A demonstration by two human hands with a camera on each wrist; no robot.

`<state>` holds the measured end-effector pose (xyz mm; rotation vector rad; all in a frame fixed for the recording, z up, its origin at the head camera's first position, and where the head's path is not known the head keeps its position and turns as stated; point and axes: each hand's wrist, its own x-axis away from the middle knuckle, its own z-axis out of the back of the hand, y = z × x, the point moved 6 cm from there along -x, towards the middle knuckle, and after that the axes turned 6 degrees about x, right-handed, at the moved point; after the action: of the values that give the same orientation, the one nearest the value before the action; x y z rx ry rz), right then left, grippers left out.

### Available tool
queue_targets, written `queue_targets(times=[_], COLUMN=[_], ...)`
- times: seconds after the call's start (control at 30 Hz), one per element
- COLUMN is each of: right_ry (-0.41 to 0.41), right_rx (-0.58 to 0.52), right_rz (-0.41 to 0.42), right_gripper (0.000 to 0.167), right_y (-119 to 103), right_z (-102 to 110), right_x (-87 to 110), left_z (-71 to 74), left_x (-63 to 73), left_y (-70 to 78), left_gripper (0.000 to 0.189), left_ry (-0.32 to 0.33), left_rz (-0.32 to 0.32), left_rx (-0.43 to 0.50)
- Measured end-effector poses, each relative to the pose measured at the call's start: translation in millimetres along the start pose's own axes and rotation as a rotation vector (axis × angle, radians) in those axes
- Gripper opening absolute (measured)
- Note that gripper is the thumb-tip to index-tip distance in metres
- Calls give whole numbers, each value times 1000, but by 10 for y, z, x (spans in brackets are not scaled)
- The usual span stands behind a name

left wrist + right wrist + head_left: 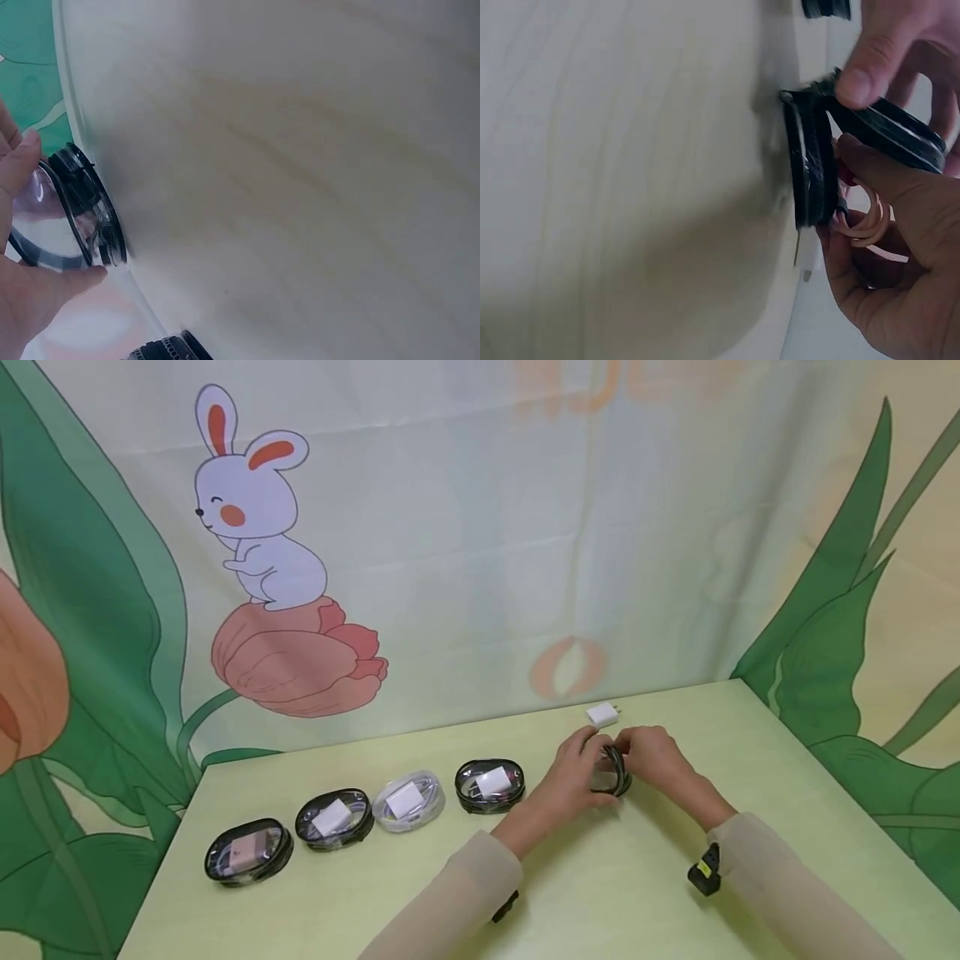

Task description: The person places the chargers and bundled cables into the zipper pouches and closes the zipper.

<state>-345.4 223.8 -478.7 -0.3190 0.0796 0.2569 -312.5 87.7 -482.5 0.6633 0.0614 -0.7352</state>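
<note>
Close over the table, my left hand [573,777] grips a small clear oval case [618,770] with a black zippered rim. The case's two halves are spread apart like a clamshell, as the right wrist view shows. My left thumb [857,84] lies on the rim of one half [889,131]. With my right hand [922,262] I hold a coiled pinkish cable [870,221] at the mouth of the case, thumb between the halves. Behind the hands lies a white charger plug [602,715] with its prongs pointing right.
Several similar oval cases stand in a row on the left: a black-rimmed one [249,852] with a rose-coloured plug, another [334,818] with a white plug, a white-rimmed one [408,801] and a black-rimmed one [490,786]. A printed cloth [450,568] hangs behind the table [600,893].
</note>
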Motion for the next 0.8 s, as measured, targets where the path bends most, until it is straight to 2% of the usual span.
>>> queue_targets(times=[0.07,0.17,0.33,0.43,0.6,0.73,0.8], right_ry=[-12,-43,-107,-144,-149,-124,-107], right_rx=[11,-10,-177,-238,-224,-204,-169], right_rz=[3,23,75,119,196,236,298], right_gripper=[9,12,30,24,9,10,12], right_y=[-25,-47,10,40,22,-1,-42], right_z=[-42,-52,36,58,38,40,23], right_x=[-9,-5,50,91,133,175,196], left_z=[8,25,48,56,49,46,54], left_x=[-3,-9,-26,-32,-28,-27,-23], left_y=[8,8,-33,-59,-96,-102,-100], left_gripper=[79,80,76,76,77,78,78], left_ry=[6,16,28,22,22,20,16], left_rz=[-22,-32,-8,18,35,26,29], left_rx=[8,14,34,68,79,81,81])
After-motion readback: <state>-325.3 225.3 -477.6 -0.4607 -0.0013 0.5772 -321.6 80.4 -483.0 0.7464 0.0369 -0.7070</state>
